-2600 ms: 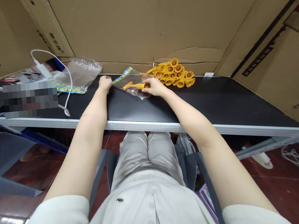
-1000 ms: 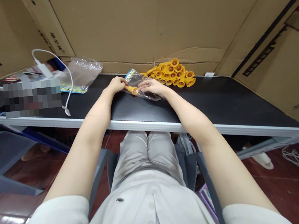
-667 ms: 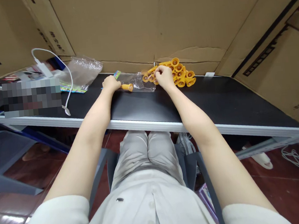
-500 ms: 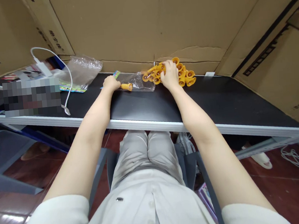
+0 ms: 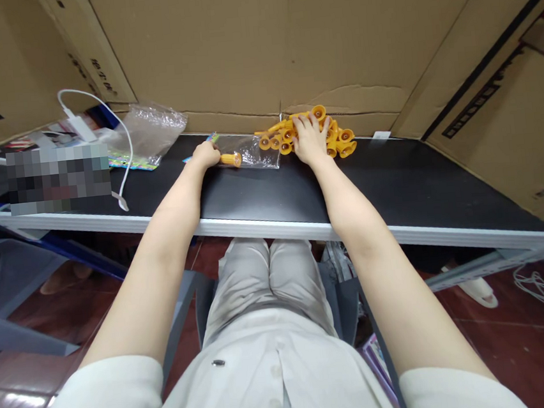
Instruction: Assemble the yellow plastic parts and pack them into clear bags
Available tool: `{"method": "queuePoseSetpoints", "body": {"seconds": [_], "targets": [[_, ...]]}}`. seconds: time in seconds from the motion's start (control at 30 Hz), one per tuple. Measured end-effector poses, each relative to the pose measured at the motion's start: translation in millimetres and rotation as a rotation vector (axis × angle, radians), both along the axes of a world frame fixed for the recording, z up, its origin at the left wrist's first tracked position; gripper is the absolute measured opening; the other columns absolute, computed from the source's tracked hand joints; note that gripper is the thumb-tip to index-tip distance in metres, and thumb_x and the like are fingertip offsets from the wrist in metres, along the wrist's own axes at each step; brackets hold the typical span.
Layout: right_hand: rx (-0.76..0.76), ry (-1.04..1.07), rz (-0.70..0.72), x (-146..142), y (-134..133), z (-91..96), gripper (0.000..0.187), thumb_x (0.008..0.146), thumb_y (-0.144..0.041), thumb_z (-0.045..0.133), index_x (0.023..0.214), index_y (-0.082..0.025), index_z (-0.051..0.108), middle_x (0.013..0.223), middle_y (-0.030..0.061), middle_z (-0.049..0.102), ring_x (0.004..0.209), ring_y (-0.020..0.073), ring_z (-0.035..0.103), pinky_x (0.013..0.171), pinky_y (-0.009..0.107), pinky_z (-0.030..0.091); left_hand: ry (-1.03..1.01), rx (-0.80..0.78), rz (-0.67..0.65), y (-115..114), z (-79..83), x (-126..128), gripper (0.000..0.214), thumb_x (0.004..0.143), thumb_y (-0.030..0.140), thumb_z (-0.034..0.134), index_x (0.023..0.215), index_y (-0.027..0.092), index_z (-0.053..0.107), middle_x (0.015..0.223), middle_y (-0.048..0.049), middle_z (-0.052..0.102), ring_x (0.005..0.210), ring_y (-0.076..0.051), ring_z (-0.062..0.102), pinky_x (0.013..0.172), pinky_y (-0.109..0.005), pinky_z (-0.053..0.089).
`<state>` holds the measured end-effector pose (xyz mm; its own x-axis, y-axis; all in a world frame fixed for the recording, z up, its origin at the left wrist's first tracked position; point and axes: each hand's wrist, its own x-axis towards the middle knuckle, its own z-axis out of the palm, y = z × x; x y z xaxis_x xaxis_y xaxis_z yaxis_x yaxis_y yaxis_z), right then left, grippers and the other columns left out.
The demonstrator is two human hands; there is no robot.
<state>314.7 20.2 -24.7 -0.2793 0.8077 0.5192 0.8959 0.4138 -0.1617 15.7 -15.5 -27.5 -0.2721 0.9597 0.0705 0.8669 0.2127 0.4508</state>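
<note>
Yellow horn (image 5: 230, 160): left of frame centre, left hand (image 5: 205, 154) fingers curled around its hidden end. Clear bag (image 5: 261, 151) overlaps it; inside or under, cannot tell. Right of centre, right hand (image 5: 311, 141) fingers spread over heap of horns (image 5: 346, 135). Judged light, stiff, smooth; grip narrow stem. Right carton (image 5: 521, 119) print: unreadable.

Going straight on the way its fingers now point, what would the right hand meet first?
The right hand would probably meet the piled yellow pieces first, then the cardboard panel behind; exact depth is hard to judge.
</note>
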Motion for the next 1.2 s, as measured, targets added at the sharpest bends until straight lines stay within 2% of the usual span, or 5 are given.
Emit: {"method": "queuePoseSetpoints", "body": {"seconds": [0.33, 0.5, 0.8, 0.93, 1.2], "targets": [[-0.013, -0.047, -0.065, -6, -9, 6.2, 0.057, 0.109, -0.027, 0.046, 0.165, -0.017, 0.050, 0.168, 0.0255, 0.049, 0.165, 0.0412, 0.034, 0.133, 0.078, 0.003, -0.005, 0.004, 0.001, -4, 1.7, 2, 0.063, 0.073, 0.012, 0.063, 0.134, 0.017, 0.078, 0.152, -0.0178, 0.071, 0.147, -0.038, 0.062, 0.124, -0.046, 0.046], [0.079, 0.009, -0.032, -6, -2, 0.9, 0.049, 0.112, -0.031, 0.042, 0.158, -0.020, 0.055, 0.156, 0.0225, 0.060, 0.158, 0.0393, 0.043, 0.132, 0.080, 0.003, 0.000, 0.003, -0.001, -1, -0.2, 0, 0.059, 0.077, 0.012, 0.063, 0.134, 0.017, 0.078, 0.152, -0.0177, 0.071, 0.146, -0.037, 0.063, 0.123, -0.045, 0.048], [0.069, 0.015, -0.030, -15, -8, 4.6, 0.053, 0.106, -0.015, 0.037, 0.155, -0.013, 0.058, 0.149, 0.0223, 0.064, 0.156, 0.0360, 0.049, 0.136, 0.074, -0.003, -0.002, 0.009, -0.013, -2, 0.4, 1, 0.062, 0.074, 0.013, 0.062, 0.134, 0.018, 0.078, 0.150, -0.0176, 0.072, 0.146, -0.038, 0.062, 0.124, -0.047, 0.047], [0.088, 0.029, 0.028, -11, 1, 0.2, 0.053, 0.111, -0.026, 0.036, 0.159, -0.016, 0.054, 0.153, 0.0218, 0.062, 0.155, 0.0386, 0.050, 0.135, 0.076, 0.004, -0.018, 0.013, -0.001, 1, -1.2, -1, 0.060, 0.075, 0.015, 0.062, 0.132, 0.019, 0.079, 0.150, -0.0159, 0.072, 0.145, -0.037, 0.063, 0.124, -0.045, 0.047], [0.082, 0.003, 0.009, -14, 0, 9.6, 0.055, 0.113, -0.023, 0.026, 0.159, -0.012, 0.054, 0.161, 0.0248, 0.054, 0.157, 0.0402, 0.048, 0.131, 0.066, 0.034, -0.005, 0.018, -0.014, 2, -2.4, -1, 0.056, 0.080, 0.015, 0.061, 0.133, 0.017, 0.078, 0.153, -0.0182, 0.070, 0.146, -0.038, 0.063, 0.124, -0.045, 0.048]]}}
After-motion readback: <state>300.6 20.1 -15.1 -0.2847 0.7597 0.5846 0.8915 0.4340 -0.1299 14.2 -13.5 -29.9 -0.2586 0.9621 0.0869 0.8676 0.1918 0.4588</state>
